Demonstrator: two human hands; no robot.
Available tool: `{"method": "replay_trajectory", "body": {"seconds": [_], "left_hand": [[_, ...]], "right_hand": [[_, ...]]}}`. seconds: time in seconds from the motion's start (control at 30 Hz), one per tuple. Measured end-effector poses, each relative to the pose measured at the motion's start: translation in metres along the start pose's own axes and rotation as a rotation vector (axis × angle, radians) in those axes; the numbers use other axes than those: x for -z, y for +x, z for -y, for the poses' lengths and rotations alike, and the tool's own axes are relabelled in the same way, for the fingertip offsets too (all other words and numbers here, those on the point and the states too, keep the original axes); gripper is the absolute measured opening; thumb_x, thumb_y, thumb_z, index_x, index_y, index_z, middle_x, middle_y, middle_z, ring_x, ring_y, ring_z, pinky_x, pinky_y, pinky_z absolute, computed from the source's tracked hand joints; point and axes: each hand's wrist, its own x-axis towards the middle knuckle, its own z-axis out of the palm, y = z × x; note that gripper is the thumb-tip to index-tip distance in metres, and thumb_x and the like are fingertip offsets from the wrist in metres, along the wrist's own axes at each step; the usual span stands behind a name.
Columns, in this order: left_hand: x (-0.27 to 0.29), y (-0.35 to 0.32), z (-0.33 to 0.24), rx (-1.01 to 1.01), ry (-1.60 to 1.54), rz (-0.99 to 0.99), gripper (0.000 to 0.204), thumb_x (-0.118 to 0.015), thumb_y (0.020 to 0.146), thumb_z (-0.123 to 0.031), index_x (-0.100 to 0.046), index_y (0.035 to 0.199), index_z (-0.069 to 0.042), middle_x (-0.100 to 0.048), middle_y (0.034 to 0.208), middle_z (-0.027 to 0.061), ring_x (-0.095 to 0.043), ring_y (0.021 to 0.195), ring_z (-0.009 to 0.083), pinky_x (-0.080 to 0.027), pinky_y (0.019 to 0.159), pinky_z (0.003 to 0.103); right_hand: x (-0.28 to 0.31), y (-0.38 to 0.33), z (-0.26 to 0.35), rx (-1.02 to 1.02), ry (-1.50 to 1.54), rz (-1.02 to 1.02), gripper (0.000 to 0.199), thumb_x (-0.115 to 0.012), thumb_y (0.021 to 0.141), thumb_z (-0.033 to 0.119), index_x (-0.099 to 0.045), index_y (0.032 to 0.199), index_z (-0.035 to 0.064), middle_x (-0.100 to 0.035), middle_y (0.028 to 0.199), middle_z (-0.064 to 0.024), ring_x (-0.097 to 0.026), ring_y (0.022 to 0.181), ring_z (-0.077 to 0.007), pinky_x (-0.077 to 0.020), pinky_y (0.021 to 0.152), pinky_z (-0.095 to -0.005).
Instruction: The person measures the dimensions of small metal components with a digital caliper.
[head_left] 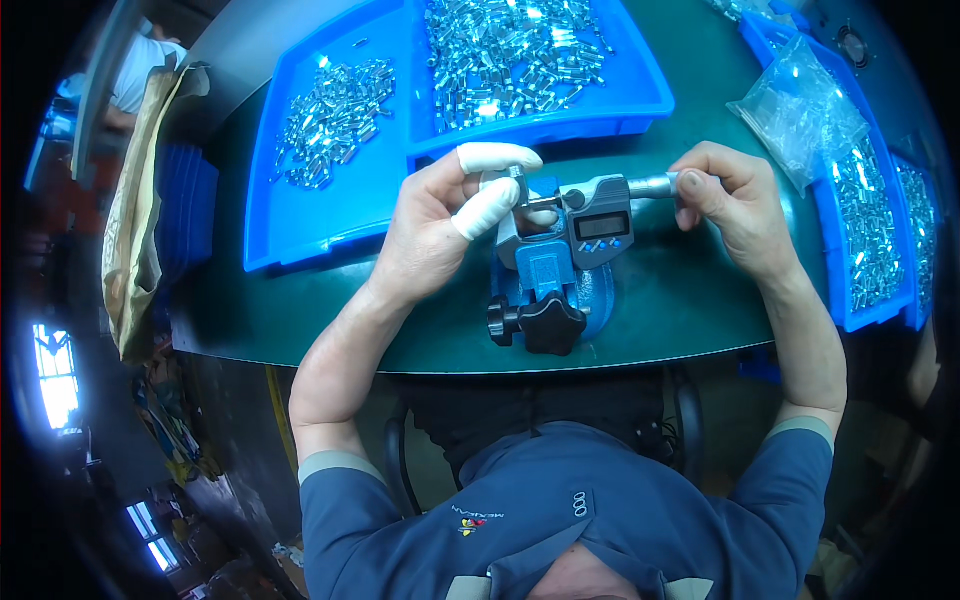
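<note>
A digital micrometer (pixel 603 222) with a small screen sits clamped in a blue stand (pixel 547 268) with black knobs near the table's front edge. My left hand (pixel 425 225), with white finger cots on thumb and forefinger, is at the micrometer's left end. Between those fingertips it pinches a small shiny metal cylinder (pixel 518 182), beside the measuring gap; whether the piece touches the measuring faces I cannot tell. At the other end, my right hand (pixel 745 205) closes thumb and fingers around the micrometer's silver thimble (pixel 655 186).
Beyond my hands, a blue tray (pixel 335 225) holds a smaller pile of metal pieces; another blue tray (pixel 630 105) holds a larger one. At right, a clear plastic bag (pixel 800 105) lies by another filled blue tray (pixel 838 260). Brown paper (pixel 135 220) stands at left.
</note>
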Motion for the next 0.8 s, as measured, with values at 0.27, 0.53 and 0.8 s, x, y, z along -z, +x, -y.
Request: {"method": "replay_trajectory", "body": {"seconds": [0.27, 0.53, 0.8], "left_hand": [[-0.0004, 0.0002, 0.0002, 0.021, 0.009, -0.003, 0.029, -0.057, 0.098, -0.016, -0.06, 0.125, -0.004, -0.069, 0.098, 0.0069, -0.068, 0.088, 0.0134, -0.054, 0.072, 0.026], [0.0007, 0.0021, 0.0023, 0.039, -0.042, -0.004, 0.032, -0.058, 0.097, -0.017, -0.06, 0.124, 0.001, -0.064, 0.118, 0.0107, -0.066, 0.094, 0.0153, -0.055, 0.083, 0.03], [0.0043, 0.0042, 0.0013, 0.075, -0.065, 0.007, 0.031, -0.064, 0.094, -0.015, -0.062, 0.12, 0.001, -0.069, 0.104, 0.0104, -0.067, 0.091, 0.0143, -0.054, 0.081, 0.028]], "right_hand": [[0.0, 0.0008, -0.0016, 0.015, -0.009, 0.003, 0.034, -0.062, 0.096, 0.032, -0.065, 0.088, -0.0012, -0.059, 0.074, -0.0033, -0.058, 0.063, -0.0088, -0.045, 0.058, -0.0219], [0.0004, 0.0007, -0.0009, 0.023, -0.002, 0.011, 0.034, -0.063, 0.096, 0.033, -0.065, 0.088, -0.0006, -0.059, 0.073, -0.0029, -0.058, 0.063, -0.0088, -0.0449, 0.058, -0.0217], [-0.0027, -0.0001, 0.0015, 0.02, -0.004, -0.001, 0.03, -0.065, 0.094, 0.029, -0.065, 0.093, -0.0004, -0.06, 0.077, -0.0022, -0.059, 0.069, -0.0082, -0.0465, 0.062, -0.0207]]}}
